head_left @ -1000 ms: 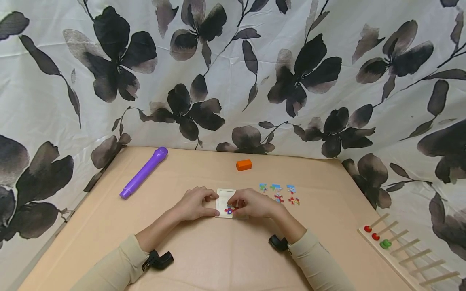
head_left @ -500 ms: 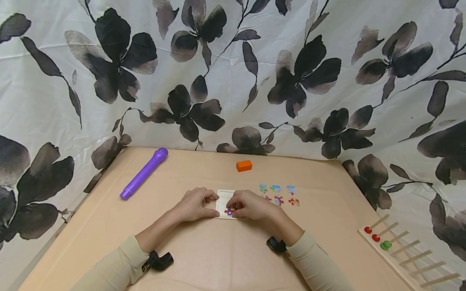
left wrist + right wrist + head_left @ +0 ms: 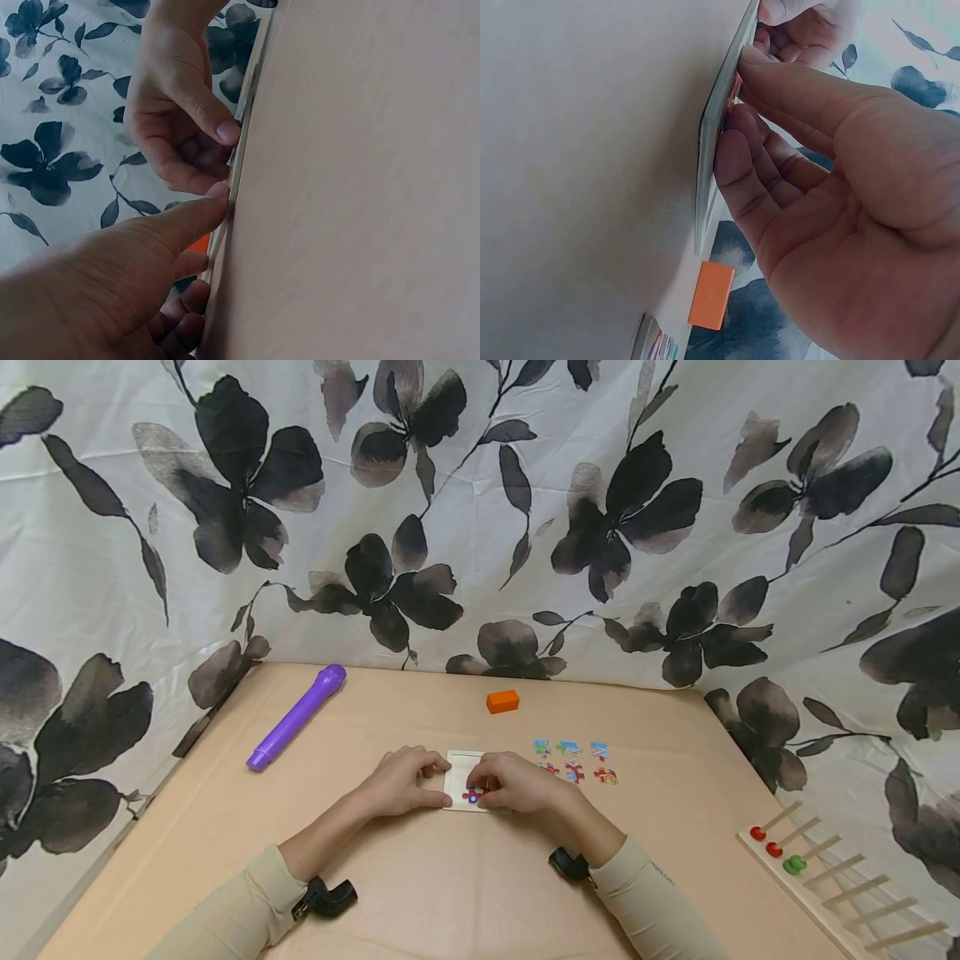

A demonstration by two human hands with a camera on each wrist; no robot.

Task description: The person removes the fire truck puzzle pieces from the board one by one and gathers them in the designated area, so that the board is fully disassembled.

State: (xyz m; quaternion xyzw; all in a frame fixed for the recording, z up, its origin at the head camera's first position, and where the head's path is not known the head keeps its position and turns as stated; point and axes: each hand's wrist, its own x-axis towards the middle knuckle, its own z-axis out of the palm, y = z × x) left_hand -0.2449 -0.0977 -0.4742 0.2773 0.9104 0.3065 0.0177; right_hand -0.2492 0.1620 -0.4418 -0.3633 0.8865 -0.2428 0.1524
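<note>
A small white puzzle tray (image 3: 462,768) with a raised rim lies on the table between the hands. My left hand (image 3: 401,783) grips its left side, thumb at the near corner and fingers farther up the edge. Over the tray's near right part, my right hand (image 3: 522,783) pinches a puzzle piece, mostly hidden under its fingers. A red and blue puzzle piece (image 3: 472,796) shows in the tray just left of those fingertips. In the right wrist view, the right thumb and fingers touch the tray's (image 3: 709,142) face, with red showing between them.
Several loose puzzle pieces (image 3: 574,772) lie in two rows right of the tray. An orange block (image 3: 502,701) stands behind it. A purple stick-like tube (image 3: 297,717) lies at the back left. A wooden peg rack (image 3: 817,893) with red and green beads is at the right edge.
The right hand has shifted slightly left and settled over the tray's lower right part. The left hand keeps its grip on the tray.
</note>
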